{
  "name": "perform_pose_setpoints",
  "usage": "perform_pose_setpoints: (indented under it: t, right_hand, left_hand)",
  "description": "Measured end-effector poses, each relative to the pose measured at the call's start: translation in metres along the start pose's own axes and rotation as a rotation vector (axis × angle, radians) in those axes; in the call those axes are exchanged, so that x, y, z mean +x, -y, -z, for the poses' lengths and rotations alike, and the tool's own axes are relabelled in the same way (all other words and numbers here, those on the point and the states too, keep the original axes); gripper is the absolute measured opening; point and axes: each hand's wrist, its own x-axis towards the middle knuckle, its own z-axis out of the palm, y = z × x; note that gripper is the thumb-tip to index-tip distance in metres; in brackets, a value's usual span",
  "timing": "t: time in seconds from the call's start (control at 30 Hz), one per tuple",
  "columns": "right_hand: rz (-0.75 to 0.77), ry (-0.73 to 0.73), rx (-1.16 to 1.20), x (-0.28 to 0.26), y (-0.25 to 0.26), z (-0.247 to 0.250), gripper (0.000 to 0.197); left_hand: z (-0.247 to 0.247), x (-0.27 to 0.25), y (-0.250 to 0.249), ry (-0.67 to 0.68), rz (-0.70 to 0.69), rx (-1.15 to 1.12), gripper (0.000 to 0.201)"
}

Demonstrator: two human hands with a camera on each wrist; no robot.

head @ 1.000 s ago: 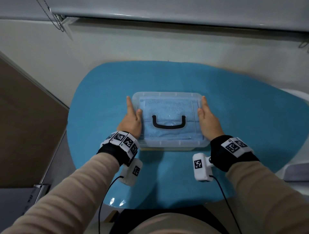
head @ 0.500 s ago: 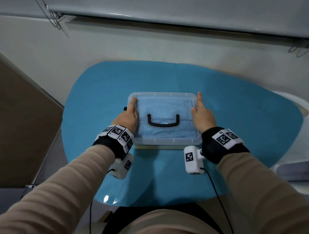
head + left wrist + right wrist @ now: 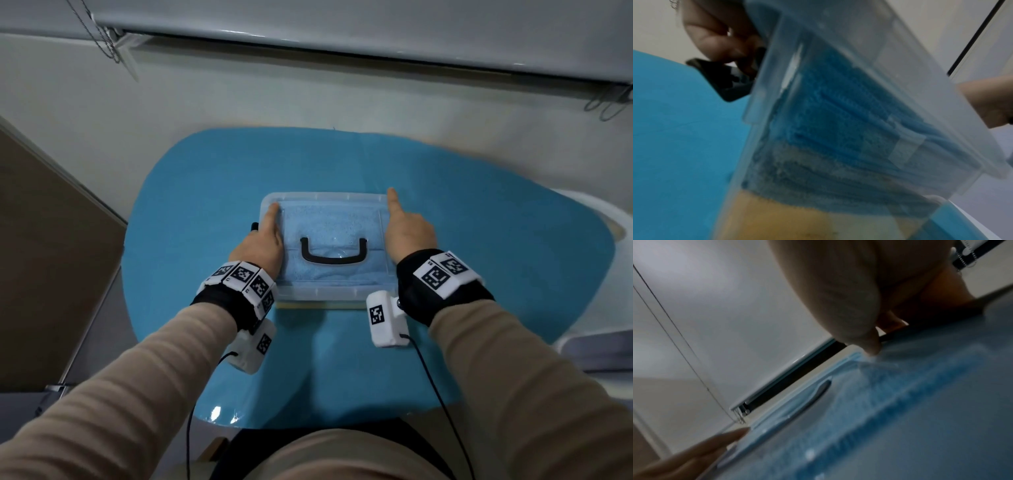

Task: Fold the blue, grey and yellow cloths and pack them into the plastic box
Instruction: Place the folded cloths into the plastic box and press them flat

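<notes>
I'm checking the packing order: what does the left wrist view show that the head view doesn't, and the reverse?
Only the left wrist view shows the stack through the clear plastic box's side wall: folded blue cloth on top, grey cloth under it, yellow cloth lowest, plus a black side clip by the fingers. Only the head view shows the translucent lid with its black handle, left hand and right hand on its two ends. Both show the box, the blue cloth and the blue tabletop.

Blue mat [image 3: 205, 219] on table; roller blind [image 3: 342, 27] above; bead cord [image 3: 102, 41].
</notes>
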Motion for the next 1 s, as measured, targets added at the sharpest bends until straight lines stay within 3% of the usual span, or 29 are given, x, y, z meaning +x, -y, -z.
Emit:
perform_pose_setpoints:
  t: [0.23, 0.33, 0.4, 0.47, 0.57, 0.63, 0.67, 0.73, 0.8, 1.0]
  right_hand:
    - [-0.108, 0.247, -0.017, -0.015, 0.04, -0.008, 0.079]
    - [0.056, 0.205, -0.121, -0.023, 0.066, -0.023, 0.066]
    - [0.199, 0.14, -0.161, -0.022, 0.071, -0.028, 0.057]
    - [0.36, 0.097, -0.213, -0.018, 0.073, -0.028, 0.056]
    - [0.555, 0.156, -0.266, -0.014, 0.085, -0.027, 0.06]
    - [0.629, 0.227, -0.3, -0.014, 0.096, -0.028, 0.078]
    - [0.651, 0.259, -0.316, -0.015, 0.101, -0.029, 0.09]
    - [0.669, 0.304, -0.35, -0.016, 0.108, -0.028, 0.109]
    - [0.666, 0.321, -0.384, -0.015, 0.11, -0.027, 0.116]
    - [0.637, 0.343, -0.495, -0.015, 0.115, -0.026, 0.12]
  left_hand:
    - [0.002, -0.001, 0.0, 0.018, -0.002, 0.015, 0.048]
    - [0.0, -0.003, 0.0, -0.027, 0.021, 0.034, 0.049]
    - [-0.002, -0.006, -0.004, -0.175, 0.084, 0.027, 0.054]
    - [-0.002, -0.007, -0.005, -0.254, 0.175, -0.17, 0.068]
    - [-0.003, 0.008, 0.009, -0.081, 0.335, -0.704, 0.1]
    - [-0.002, 0.014, 0.02, 0.106, 0.398, -0.824, 0.128]
    - [-0.005, 0.02, 0.028, 0.196, 0.399, -0.815, 0.128]
    - [-0.002, 0.021, 0.034, 0.309, 0.396, -0.834, 0.1]
    - [0.008, 0.016, 0.035, 0.419, 0.384, -0.906, 0.09]
    - [0.037, 0.004, 0.04, 0.389, 0.435, -1.02, 0.077]
